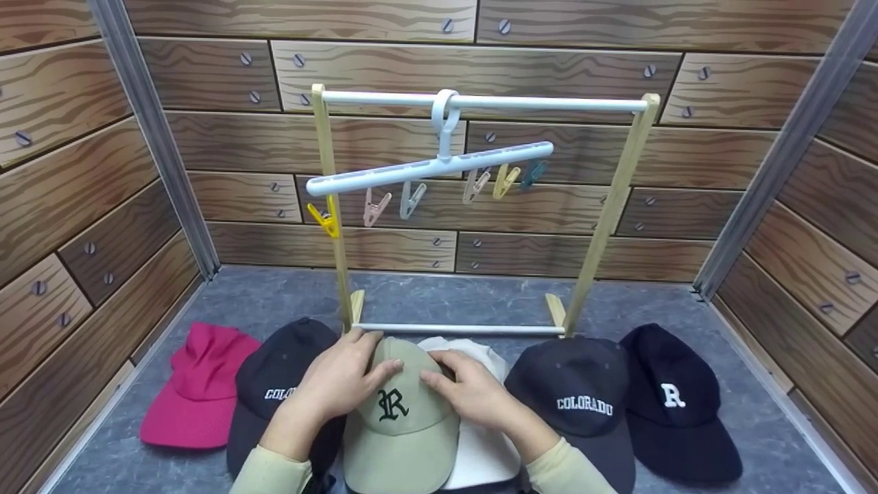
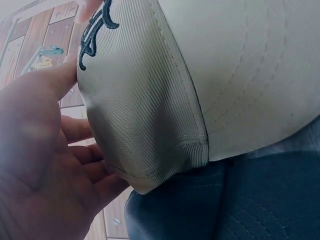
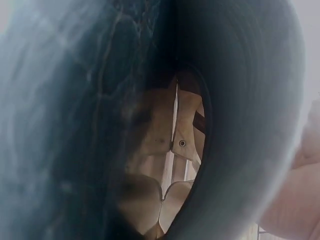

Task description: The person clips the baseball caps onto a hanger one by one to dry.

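A khaki baseball cap (image 1: 405,439) with a dark embroidered R lies brim toward me in the middle of the row. My left hand (image 1: 346,377) holds the left side of its crown, the thumb on the front panel and the fingers at the far side; the left wrist view shows this hand (image 2: 45,135) against the crown. My right hand (image 1: 473,387) holds the crown's right side with the thumb on the fabric. Behind that hand is a white cap (image 1: 483,453), partly hidden. The right wrist view looks past a dark curved surface (image 3: 245,100) into a cap's pale inside (image 3: 145,200).
A pink cap (image 1: 199,391), a black Colorado cap (image 1: 274,370), another Colorado cap (image 1: 569,384) and a black R cap (image 1: 675,405) flank the khaki one. Behind stands a wooden rack (image 1: 603,206) carrying a tilted white hanger (image 1: 411,171) with several coloured clips.
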A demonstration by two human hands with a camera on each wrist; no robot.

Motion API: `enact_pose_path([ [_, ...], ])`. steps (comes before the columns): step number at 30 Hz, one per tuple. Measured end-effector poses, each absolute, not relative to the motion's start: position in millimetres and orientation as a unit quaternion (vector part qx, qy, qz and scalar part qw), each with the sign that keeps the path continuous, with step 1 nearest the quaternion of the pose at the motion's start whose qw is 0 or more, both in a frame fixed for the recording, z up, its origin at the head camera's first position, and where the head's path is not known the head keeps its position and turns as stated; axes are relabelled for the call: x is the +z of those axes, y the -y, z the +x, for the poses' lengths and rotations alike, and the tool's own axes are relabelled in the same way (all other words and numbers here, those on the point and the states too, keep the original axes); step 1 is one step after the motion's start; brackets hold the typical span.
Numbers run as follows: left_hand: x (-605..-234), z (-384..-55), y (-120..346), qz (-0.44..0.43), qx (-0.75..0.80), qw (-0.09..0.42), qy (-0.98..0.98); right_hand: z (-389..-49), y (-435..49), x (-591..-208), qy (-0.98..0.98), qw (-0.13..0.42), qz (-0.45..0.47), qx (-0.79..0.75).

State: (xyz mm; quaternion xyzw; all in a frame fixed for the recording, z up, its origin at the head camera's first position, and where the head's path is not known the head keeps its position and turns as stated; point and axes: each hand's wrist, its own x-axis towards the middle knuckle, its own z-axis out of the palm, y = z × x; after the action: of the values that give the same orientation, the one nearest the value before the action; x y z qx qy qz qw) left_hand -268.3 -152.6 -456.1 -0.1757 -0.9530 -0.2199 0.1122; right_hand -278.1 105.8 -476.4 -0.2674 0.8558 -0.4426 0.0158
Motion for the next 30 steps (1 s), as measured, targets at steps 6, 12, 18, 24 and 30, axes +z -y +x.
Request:
enact_pose_path([
  [6,-457.0,-268.6,150.9,-0.173,-0.247,0.108,0.947,-276.3,-105.0,-475.9,-0.843,0.034,-0.248,-0.476],
  [12,-458.0,-269.2,150.1,-0.164,-0.270,0.101,0.944,-276.4,-104.2,-476.2,-0.830,0.044,-0.245,-0.499],
  [18,-458.7,-270.4,152.1,-0.162,-0.303,0.098,0.934,-278.3,-103.2,-477.0,-0.820,0.048,-0.239,-0.518],
  [24,-461.8,-271.4,154.8,-0.167,-0.337,0.093,0.922,-278.0,-101.1,-477.7,-0.814,0.046,-0.229,-0.532],
  [30,-461.9,-272.5,153.4,-0.175,-0.345,0.093,0.917,-275.7,-100.1,-475.5,-0.804,0.055,-0.213,-0.553],
])
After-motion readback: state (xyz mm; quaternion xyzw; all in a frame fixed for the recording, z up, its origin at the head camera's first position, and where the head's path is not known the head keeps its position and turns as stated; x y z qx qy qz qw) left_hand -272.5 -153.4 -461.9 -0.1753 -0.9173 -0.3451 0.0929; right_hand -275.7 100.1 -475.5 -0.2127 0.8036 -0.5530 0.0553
